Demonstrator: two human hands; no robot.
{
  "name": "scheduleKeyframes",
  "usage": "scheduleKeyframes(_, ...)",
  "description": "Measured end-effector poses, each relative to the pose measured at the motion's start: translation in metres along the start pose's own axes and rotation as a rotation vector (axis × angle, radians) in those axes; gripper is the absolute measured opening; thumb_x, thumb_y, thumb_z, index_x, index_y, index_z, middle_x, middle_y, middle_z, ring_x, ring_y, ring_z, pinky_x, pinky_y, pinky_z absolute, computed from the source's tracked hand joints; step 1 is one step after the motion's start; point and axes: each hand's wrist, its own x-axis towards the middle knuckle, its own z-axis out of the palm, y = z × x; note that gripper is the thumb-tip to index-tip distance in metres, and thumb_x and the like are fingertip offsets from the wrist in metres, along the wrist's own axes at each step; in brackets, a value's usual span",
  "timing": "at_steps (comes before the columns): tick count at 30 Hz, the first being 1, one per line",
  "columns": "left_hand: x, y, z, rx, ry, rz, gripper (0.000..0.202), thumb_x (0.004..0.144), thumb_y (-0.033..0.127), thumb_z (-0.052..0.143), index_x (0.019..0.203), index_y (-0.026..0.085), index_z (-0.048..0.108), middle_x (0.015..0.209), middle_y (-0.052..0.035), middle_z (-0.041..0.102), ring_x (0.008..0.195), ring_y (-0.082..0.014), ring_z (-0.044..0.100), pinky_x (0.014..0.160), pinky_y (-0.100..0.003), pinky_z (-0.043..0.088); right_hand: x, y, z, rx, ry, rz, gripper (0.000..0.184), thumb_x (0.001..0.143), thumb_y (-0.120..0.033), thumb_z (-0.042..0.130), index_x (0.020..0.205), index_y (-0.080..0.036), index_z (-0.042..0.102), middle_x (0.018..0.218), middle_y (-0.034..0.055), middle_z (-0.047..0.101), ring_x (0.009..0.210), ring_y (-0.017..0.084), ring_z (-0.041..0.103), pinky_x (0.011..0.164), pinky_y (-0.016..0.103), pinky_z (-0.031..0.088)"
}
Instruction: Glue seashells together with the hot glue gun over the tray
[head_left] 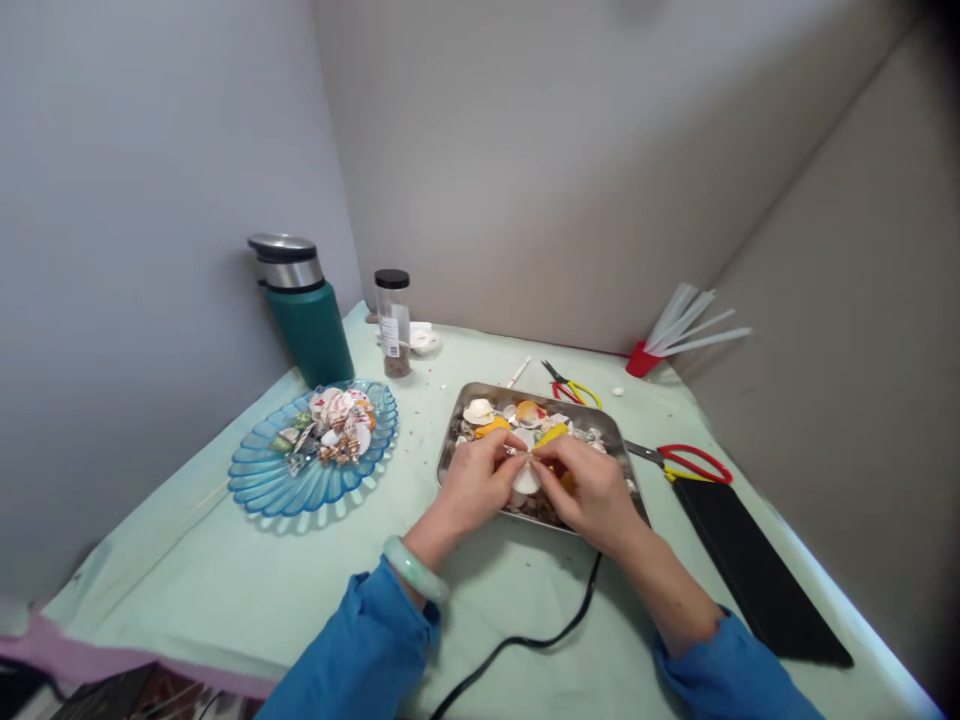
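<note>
"Shell (528, 482), head view: where?"
"White, fan-shaped, frame centre, over the metal tray (491, 391); left hand (478, 478) and right hand (592, 490) pinch its top, fingertips closed together."
"Best handling?"
"Steady with one, press lightly with the other; it might chip."

Grey walls (525, 200), pale-green tabletop (262, 590)

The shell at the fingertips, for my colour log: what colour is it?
The shell is white, showing best in the head view.
</note>
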Motion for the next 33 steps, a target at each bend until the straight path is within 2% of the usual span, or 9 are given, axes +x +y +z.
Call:
scheduleKeyframes(6, 0.0003, -0.0021, 0.0024, -0.060, 0.002, -0.032, 0.015, 0.084, 0.029, 0.052, 0.092, 0.018, 0.060, 0.058, 0.0029, 0.061, 0.045, -0.0113, 0.057, 0.047, -0.020, 0.042, 0.0006, -0.0020, -0.0015, 0.018, 0.006, -0.009, 0.007, 0.089, -0.021, 0.051, 0.086, -0.019, 0.057, 0.076, 0.0047, 0.062, 0.068, 0.017, 0.057, 0.065, 0.030, 0.044)
scheduleKeyframes(12, 0.0005, -0.0027, 0.0027, -0.019, 0.015, -0.024, 0.014, 0.083, 0.029, 0.054, 0.087, 0.018, 0.062, 0.063, 0.0014, 0.063, 0.047, -0.0107, 0.057, 0.047, -0.019, 0.041, 0.0006, -0.0010, -0.0008, 0.029, -0.002, -0.013, 0.009, 0.089, -0.021, 0.050, 0.083, -0.018, 0.057, 0.073, 0.0043, 0.061, 0.066, 0.017, 0.055, 0.063, 0.029, 0.042)
scheduleKeyframes(18, 0.0017, -0.0009, 0.0018, 0.003, -0.029, -0.028, 0.017, 0.085, 0.029, 0.052, 0.094, 0.019, 0.060, 0.055, 0.0034, 0.060, 0.046, -0.0121, 0.059, 0.048, -0.020, 0.042, -0.0011, 0.0010, 0.0004, 0.020, 0.001, 0.004, 0.010, 0.089, -0.021, 0.050, 0.085, -0.018, 0.058, 0.075, 0.0050, 0.062, 0.068, 0.017, 0.056, 0.064, 0.029, 0.041)
scheduleKeyframes(23, 0.0034, 0.0005, 0.0026, 0.019, -0.029, -0.074, 0.022, 0.086, 0.033, 0.050, 0.102, 0.019, 0.057, 0.060, 0.0023, 0.063, 0.046, -0.0133, 0.061, 0.046, -0.020, 0.043, -0.0003, 0.0014, 0.0005, -0.001, -0.018, 0.019, 0.011, 0.089, -0.023, 0.050, 0.084, -0.017, 0.058, 0.074, 0.0048, 0.061, 0.067, 0.017, 0.054, 0.063, 0.028, 0.039)
scheduleKeyframes(28, 0.0023, 0.0017, 0.0026, 0.020, -0.023, -0.114, 0.020, 0.085, 0.036, 0.051, 0.090, 0.018, 0.057, 0.062, 0.0007, 0.064, 0.045, -0.0135, 0.062, 0.045, -0.020, 0.043, -0.0007, 0.0011, 0.0017, 0.003, -0.040, 0.017, 0.010, 0.089, -0.022, 0.050, 0.086, -0.016, 0.057, 0.076, 0.0049, 0.061, 0.068, 0.016, 0.054, 0.063, 0.028, 0.039)
scheduleKeyframes(33, 0.0022, 0.0007, 0.0016, 0.003, -0.042, -0.094, 0.018, 0.084, 0.034, 0.052, 0.093, 0.019, 0.057, 0.062, 0.0015, 0.063, 0.047, -0.0136, 0.062, 0.047, -0.021, 0.044, -0.0005, 0.0003, 0.0003, 0.007, -0.021, 0.018, 0.010, 0.089, -0.022, 0.050, 0.086, -0.017, 0.057, 0.075, 0.0047, 0.062, 0.066, 0.016, 0.054, 0.062, 0.027, 0.039)
